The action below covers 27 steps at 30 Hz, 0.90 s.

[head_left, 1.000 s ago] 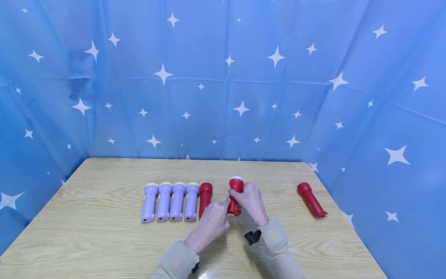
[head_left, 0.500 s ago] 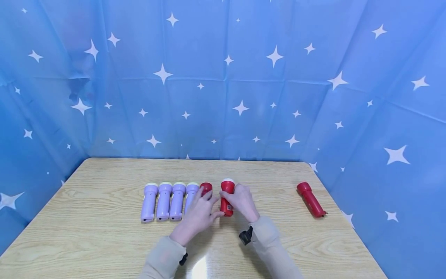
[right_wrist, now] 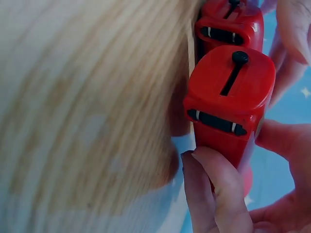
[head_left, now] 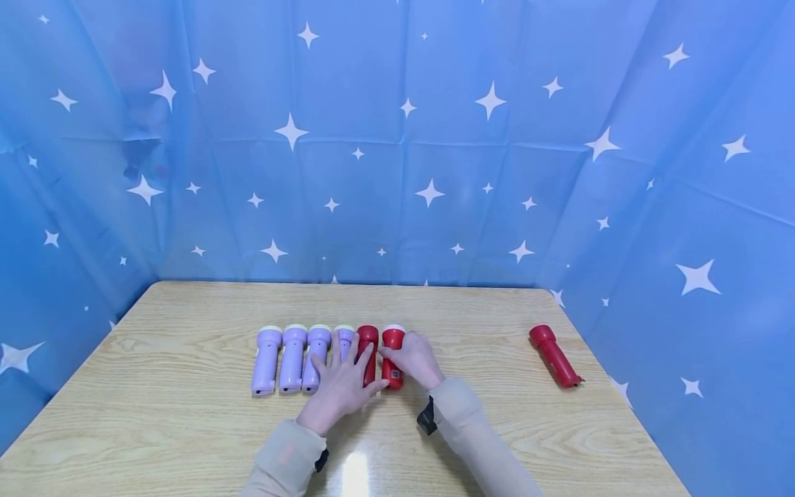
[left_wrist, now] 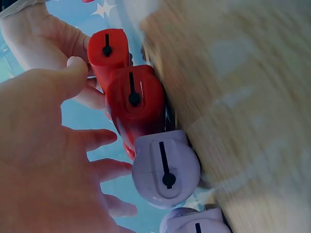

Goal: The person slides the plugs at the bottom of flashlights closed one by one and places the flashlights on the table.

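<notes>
My right hand [head_left: 421, 360] pinches a red flashlight [head_left: 393, 338] with a white rim, thumb on one side and fingers on the other in the right wrist view. Lying just left of it is a second red flashlight [head_left: 368, 335] with an all-red head. Over that one and the nearest purple flashlight [head_left: 344, 334] my left hand [head_left: 338, 390] spreads its fingers, partly covering both. In the left wrist view those fingertips lie close to the flashlights; whether they touch is hard to tell. The tail ends [right_wrist: 228, 82] show black slots.
Several purple flashlights [head_left: 266, 360] lie side by side left of the red ones, heads toward the back. Another red flashlight [head_left: 555, 356] lies tilted near the right edge of the wooden table [head_left: 155, 421]. A blue starred curtain [head_left: 373, 90] hangs behind.
My right hand has moved the white-rimmed red flashlight left, close to the other red one. My left hand has left that flashlight, moved left and spread its fingers over the row.
</notes>
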Each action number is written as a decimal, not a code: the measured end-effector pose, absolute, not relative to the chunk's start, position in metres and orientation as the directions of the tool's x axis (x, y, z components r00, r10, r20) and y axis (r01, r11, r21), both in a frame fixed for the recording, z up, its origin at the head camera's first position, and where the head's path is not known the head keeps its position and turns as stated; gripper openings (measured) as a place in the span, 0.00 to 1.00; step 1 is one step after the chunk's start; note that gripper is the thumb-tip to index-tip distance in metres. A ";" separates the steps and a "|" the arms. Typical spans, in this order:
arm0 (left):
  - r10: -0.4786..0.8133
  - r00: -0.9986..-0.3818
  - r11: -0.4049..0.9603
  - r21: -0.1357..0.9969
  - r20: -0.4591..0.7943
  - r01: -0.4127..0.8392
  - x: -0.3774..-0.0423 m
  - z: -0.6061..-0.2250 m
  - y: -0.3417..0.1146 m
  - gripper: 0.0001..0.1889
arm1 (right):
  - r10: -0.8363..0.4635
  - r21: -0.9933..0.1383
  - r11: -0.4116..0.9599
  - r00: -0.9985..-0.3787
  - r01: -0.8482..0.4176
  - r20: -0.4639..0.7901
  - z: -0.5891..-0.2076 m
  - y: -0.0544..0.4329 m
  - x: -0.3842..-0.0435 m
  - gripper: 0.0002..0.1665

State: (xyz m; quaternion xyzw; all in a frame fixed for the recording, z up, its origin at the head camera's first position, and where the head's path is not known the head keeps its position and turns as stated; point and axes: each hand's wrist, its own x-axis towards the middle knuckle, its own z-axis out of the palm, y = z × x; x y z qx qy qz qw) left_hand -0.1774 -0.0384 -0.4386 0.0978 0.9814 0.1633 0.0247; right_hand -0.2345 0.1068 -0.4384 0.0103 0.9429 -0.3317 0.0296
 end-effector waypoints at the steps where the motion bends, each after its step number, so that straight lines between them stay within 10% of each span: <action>1: 0.198 -0.980 0.927 0.327 -0.017 0.182 -0.178 -0.439 -0.038 0.39 | 0.000 -0.615 0.788 -0.998 0.038 -0.062 -0.439 0.106 -0.235 0.24; 27: 0.143 -0.986 0.937 0.333 -0.084 0.107 -0.179 -0.442 -0.030 0.41 | 0.027 -0.497 0.867 -0.992 -0.037 0.121 -0.412 0.169 -0.235 0.28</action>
